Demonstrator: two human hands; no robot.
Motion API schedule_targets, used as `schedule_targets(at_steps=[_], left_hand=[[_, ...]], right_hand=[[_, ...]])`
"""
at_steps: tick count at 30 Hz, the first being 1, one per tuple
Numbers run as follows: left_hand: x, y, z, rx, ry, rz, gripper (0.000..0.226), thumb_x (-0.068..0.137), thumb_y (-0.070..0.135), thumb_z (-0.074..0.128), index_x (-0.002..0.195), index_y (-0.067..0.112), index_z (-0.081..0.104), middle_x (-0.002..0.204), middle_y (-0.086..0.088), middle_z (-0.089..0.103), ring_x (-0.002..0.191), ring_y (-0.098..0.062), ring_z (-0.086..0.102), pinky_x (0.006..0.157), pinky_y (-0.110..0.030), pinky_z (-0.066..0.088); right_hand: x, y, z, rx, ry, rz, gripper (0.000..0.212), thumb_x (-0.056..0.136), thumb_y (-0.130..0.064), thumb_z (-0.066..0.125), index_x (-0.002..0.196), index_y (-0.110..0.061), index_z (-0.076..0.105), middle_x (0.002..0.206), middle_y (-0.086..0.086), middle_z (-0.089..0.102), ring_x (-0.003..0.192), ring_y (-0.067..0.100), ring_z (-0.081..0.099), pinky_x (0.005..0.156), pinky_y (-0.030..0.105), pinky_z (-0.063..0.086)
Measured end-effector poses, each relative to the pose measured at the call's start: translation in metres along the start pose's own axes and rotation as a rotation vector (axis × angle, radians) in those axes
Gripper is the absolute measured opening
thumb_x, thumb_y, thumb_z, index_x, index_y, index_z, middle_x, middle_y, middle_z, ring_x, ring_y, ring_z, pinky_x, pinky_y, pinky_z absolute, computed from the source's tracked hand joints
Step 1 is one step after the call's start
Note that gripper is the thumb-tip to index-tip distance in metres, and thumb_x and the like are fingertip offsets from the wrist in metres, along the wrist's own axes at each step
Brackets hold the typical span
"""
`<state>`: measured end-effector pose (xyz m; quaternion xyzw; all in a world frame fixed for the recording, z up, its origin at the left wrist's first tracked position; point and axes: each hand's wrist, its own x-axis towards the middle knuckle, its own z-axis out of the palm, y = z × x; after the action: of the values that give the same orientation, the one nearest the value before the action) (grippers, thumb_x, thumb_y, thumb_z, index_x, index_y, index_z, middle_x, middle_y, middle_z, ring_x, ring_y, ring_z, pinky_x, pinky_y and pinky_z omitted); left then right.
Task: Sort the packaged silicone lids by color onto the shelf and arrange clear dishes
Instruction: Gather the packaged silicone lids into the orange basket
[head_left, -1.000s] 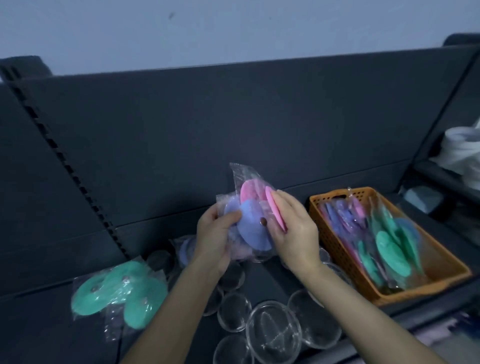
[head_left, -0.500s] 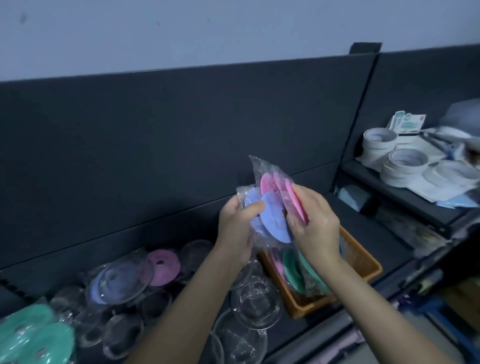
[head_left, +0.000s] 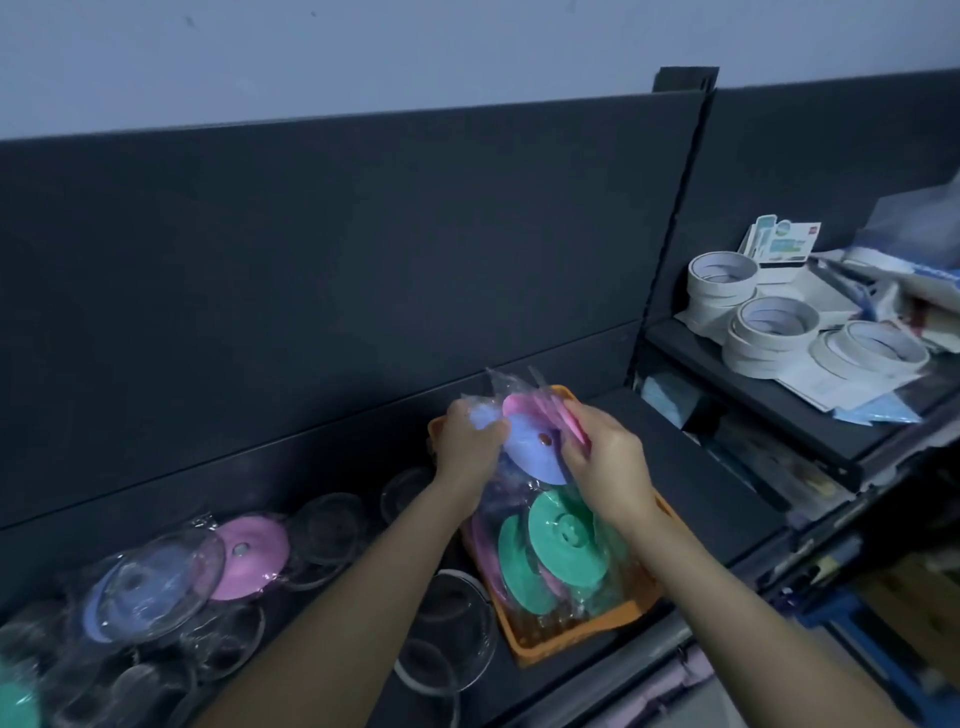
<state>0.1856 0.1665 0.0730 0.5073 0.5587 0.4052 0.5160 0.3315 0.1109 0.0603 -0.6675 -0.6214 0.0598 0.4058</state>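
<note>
Left grip (head_left: 470, 447): closed around the left edge of a clear-wrapped packet of lids (head_left: 530, 452), thumb on the purple disc in front.

Right grip (head_left: 608, 462): pinched on the right edge of the same packet, fingers against the pink discs behind.

Packet position: raised and tilted, directly above the far end of the orange basket (head_left: 571, 631), clear of the shelf (head_left: 701, 467).

In the basket: wrapped green lids (head_left: 566, 540) standing on edge, with pink ones partly hidden beside them.

On the shelf, left of the basket:
- a wrapped pink lid (head_left: 249, 556) lying flat
- just beside it, a purple lid (head_left: 104, 618) under a clear dish (head_left: 192, 561)
- further clear dishes (head_left: 457, 618) grouped around and in front, several overlapping

At the bottom-left frame edge: a blurred green lid (head_left: 15, 701).

On the adjoining upper shelf to the right: stacked white tape rolls (head_left: 774, 322) among papers and packets, print too small to read.
</note>
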Motion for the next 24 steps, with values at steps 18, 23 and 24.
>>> schedule_targets(at_steps=[18,23,24], left_hand=[[0.021,-0.02,0.002,0.693,-0.048,0.123,0.068,0.099,0.033,0.038,0.149,-0.001,0.007,0.154,-0.019,0.019,0.137,-0.032,0.029,0.108,-0.036,0.03],[0.008,-0.011,-0.018,0.622,-0.013,0.28,0.065,0.095,0.031,0.05,0.144,-0.003,0.025,0.15,-0.019,0.028,0.137,-0.028,0.03,0.108,-0.025,0.023],[0.004,-0.011,-0.025,0.615,-0.006,0.311,0.064,0.095,0.032,0.05,0.144,-0.002,0.027,0.149,-0.018,0.03,0.136,-0.026,0.032,0.106,-0.021,0.023]], right_hand=[[0.004,0.016,0.026,-0.184,-0.35,0.196,0.066,0.093,-0.058,0.03,0.135,-0.007,0.037,0.144,0.017,0.036,0.125,0.034,0.043,0.1,0.039,0.042],[0.001,-0.001,0.011,-0.095,-0.25,0.048,0.066,0.091,-0.037,0.053,0.147,-0.015,0.027,0.153,0.004,0.028,0.141,0.02,0.025,0.114,0.036,0.028],[-0.001,-0.007,0.009,-0.091,-0.228,-0.004,0.068,0.089,-0.033,0.056,0.148,-0.016,0.027,0.154,0.002,0.027,0.142,0.018,0.022,0.116,0.036,0.024]])
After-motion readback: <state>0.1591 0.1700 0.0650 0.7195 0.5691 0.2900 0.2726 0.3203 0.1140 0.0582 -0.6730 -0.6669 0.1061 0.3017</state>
